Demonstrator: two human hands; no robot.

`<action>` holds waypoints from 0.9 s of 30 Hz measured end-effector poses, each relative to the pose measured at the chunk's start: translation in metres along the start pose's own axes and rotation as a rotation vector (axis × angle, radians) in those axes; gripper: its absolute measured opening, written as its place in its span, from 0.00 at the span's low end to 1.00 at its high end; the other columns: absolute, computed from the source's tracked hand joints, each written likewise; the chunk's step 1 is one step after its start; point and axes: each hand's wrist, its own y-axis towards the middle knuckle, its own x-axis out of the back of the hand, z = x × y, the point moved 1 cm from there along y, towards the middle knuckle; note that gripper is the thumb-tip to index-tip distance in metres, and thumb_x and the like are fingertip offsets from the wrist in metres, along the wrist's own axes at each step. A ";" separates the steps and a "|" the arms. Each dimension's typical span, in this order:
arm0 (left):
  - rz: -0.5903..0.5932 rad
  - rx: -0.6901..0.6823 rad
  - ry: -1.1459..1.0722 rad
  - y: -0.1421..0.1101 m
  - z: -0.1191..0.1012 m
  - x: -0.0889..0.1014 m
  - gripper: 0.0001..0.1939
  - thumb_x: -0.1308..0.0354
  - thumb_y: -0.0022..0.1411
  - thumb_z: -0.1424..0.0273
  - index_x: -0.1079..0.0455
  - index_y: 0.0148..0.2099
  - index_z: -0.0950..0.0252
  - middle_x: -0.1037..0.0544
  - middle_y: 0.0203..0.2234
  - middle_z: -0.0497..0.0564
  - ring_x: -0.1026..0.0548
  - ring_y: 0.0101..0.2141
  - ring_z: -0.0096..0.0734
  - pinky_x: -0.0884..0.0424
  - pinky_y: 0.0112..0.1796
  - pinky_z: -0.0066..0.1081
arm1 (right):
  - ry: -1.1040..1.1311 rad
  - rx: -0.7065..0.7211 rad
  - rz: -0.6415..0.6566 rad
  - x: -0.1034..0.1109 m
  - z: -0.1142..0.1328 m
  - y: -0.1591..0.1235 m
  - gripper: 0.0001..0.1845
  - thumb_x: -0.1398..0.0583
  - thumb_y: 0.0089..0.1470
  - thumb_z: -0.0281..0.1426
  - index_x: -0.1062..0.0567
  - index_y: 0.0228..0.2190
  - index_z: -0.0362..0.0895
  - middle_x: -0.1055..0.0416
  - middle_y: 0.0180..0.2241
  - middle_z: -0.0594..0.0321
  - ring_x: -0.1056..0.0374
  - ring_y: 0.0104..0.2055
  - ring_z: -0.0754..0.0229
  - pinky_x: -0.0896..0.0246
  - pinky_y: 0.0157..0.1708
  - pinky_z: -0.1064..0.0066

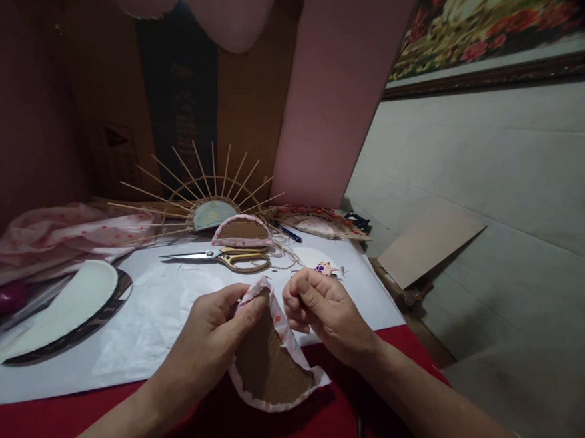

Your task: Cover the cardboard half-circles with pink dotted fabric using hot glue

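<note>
My left hand (218,323) is closed on the upper corner of a half-round cardboard piece (269,357). White fabric with pinkish-red spots is folded over the cardboard's edges, and a flap of it sticks out at the lower right. Just right of the piece, my right hand (329,313) is pinched shut, with thumb and forefinger together; whatever lies between them, if anything, is too small to make out. Beyond the hands lie gold-handled scissors (248,259) with their blades to the left. Behind those is a similar fabric-edged half-round cardboard piece (246,231).
A fan-shaped frame of thin sticks (214,178) stands at the back. Spotted fabric (73,231) is heaped at the left, above a white half-round plate (73,311). A blue pen (289,232) and loose twine (285,251) lie near the scissors. A cardboard sheet (429,243) leans at the right.
</note>
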 end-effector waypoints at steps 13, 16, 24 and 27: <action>-0.012 0.037 -0.017 -0.002 0.001 -0.003 0.15 0.43 0.58 0.58 0.26 0.33 0.67 0.24 0.27 0.50 0.30 0.28 0.33 0.35 0.28 0.29 | -0.381 0.179 -0.159 0.003 0.002 -0.007 0.24 0.47 0.60 0.43 0.41 0.17 0.45 0.48 0.14 0.73 0.55 0.15 0.71 0.60 0.13 0.76; -0.012 0.037 -0.021 0.000 0.001 -0.002 0.15 0.43 0.58 0.59 0.25 0.34 0.67 0.23 0.27 0.51 0.29 0.29 0.33 0.35 0.29 0.29 | -0.408 0.141 -0.178 0.004 0.002 -0.002 0.21 0.45 0.59 0.43 0.35 0.20 0.44 0.40 0.16 0.70 0.49 0.15 0.70 0.55 0.13 0.77; -0.028 0.060 -0.047 0.001 0.002 0.001 0.15 0.42 0.58 0.59 0.25 0.38 0.66 0.22 0.29 0.51 0.28 0.31 0.34 0.35 0.31 0.29 | -0.245 0.095 -0.160 0.011 0.000 0.006 0.07 0.46 0.47 0.26 0.29 0.22 0.42 0.42 0.17 0.71 0.48 0.18 0.69 0.52 0.16 0.77; -0.064 0.055 -0.062 0.002 0.000 0.003 0.14 0.40 0.57 0.59 0.25 0.35 0.66 0.22 0.29 0.50 0.29 0.30 0.33 0.36 0.30 0.27 | -0.167 0.033 -0.143 0.015 0.000 0.008 0.07 0.46 0.49 0.29 0.29 0.24 0.42 0.42 0.18 0.70 0.49 0.19 0.68 0.55 0.16 0.77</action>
